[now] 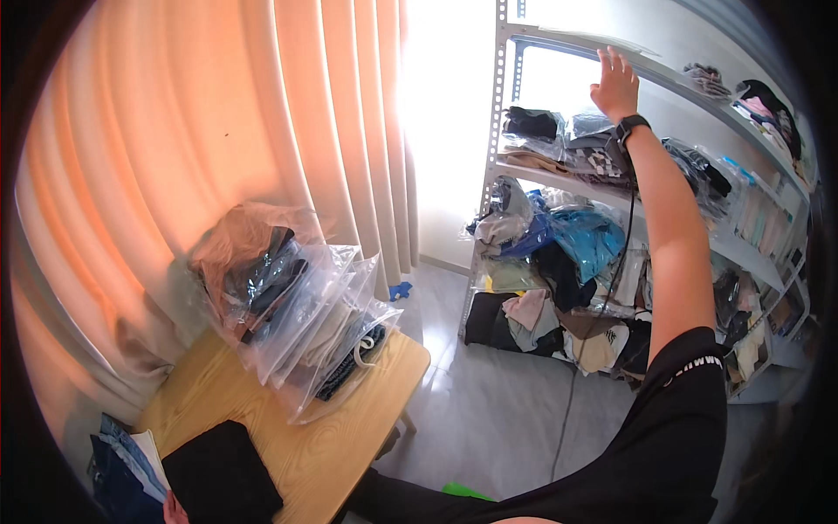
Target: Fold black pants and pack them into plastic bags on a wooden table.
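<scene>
My right arm is stretched up and away, a dark watch on its wrist. At its end my right hand (618, 86) is open, with fingers apart and nothing visible in them. Its fingertips are at the front edge of the upper metal shelf (681, 79); I cannot tell whether they touch it. Flat clear plastic sheets or bags (602, 40) lie on that shelf, just above the fingers. My left hand is out of view. On the wooden table (349, 458) at left are a pile of bagged clothes (305, 323) and a folded black garment (223, 472).
Folded denim (129, 463) lies beside the black garment. Bagged clothes (580, 240) and loose garments (532, 314) crowd the lower shelves. A black cable (630, 218) hangs down the rack to the floor. Curtains (175, 131) hang behind the table; a blue scrap (400, 291) lies near them.
</scene>
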{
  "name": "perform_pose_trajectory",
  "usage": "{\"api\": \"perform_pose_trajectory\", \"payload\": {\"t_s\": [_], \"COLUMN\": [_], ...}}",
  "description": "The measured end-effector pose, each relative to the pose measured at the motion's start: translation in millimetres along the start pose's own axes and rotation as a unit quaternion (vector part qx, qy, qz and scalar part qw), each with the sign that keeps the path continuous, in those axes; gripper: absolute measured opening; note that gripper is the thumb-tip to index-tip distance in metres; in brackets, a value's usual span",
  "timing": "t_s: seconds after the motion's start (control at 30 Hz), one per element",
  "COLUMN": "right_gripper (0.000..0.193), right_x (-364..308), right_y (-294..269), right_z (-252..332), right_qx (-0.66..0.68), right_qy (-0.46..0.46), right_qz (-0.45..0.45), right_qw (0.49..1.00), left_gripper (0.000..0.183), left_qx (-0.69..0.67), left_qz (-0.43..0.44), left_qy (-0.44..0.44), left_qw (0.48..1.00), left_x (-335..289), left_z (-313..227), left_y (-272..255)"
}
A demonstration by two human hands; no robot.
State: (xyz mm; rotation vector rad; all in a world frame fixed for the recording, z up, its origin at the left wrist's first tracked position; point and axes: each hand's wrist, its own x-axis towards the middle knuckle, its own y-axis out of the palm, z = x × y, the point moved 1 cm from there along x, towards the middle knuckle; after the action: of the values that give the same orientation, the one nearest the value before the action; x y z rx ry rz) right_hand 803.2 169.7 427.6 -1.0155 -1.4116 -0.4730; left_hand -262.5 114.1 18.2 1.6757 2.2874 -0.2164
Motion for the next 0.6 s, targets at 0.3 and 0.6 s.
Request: {"api": "perform_pose_trajectory", "payload": {"t_s": [0.3,0.6], "right_gripper": [0.072,0.079], "right_x": [49,76], "right_y": [8,6], "right_z": [10,7], "right_qx": [-0.062,-0.124], "right_qy": [-0.021,0.013], "right_qz": [0.094,0.221], "right_qw": [0.993,0.967], "left_gripper": [0.057,0.065], "left_qx": [-0.022,0.049], "left_qz": [-0.094,-0.12], "left_qy": [-0.016,-0.075], "left_qw": [0.995,0.989], "left_x": [-29,-11], "left_z": [-23,-17], "left_y": [43,40]}}
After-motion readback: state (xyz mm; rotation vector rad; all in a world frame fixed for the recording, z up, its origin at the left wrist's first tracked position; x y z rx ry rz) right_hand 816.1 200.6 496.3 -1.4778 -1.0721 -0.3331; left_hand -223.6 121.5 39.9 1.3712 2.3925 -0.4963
